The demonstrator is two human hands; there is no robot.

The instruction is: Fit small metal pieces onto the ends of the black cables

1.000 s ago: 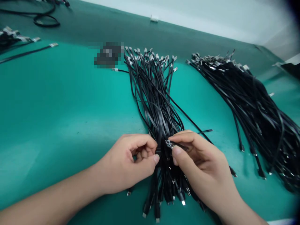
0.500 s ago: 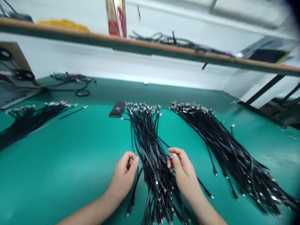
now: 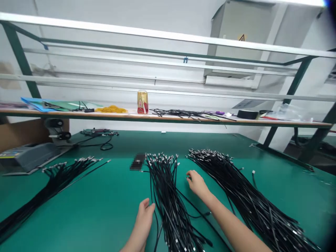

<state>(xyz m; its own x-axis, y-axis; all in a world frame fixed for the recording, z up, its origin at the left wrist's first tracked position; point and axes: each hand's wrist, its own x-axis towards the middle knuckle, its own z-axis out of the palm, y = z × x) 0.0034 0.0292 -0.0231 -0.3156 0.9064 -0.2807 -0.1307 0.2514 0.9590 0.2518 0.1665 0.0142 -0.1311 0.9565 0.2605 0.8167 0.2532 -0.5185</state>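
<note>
A middle bundle of black cables [image 3: 168,196] with silvery plugs lies lengthwise in front of me. My left hand [image 3: 143,217] is at its left edge, thumb and fingers slightly apart with nothing seen between them. To the right of the bundle, my right hand [image 3: 198,185] hovers over the green table with fingers curled together. A small dark bit shows at its fingertips, too small to name. Farther right lies a larger bundle of black cables [image 3: 236,185], and another cable bundle [image 3: 52,185] is at the left.
A dark, blurred-out phone-like object [image 3: 138,162] lies beside the middle bundle's far end. Across the back runs a shelf [image 3: 118,116] with a gold-red can [image 3: 142,102], loose cables [image 3: 183,113] and a black tape roll [image 3: 247,114]. A grey machine [image 3: 34,155] stands at left.
The view has tilted up, showing more shelf and wall. My right hand has moved away from the middle bundle, farther forward; the shiny metal piece in its fingers no longer shows. My left hand's fingers have loosened.
</note>
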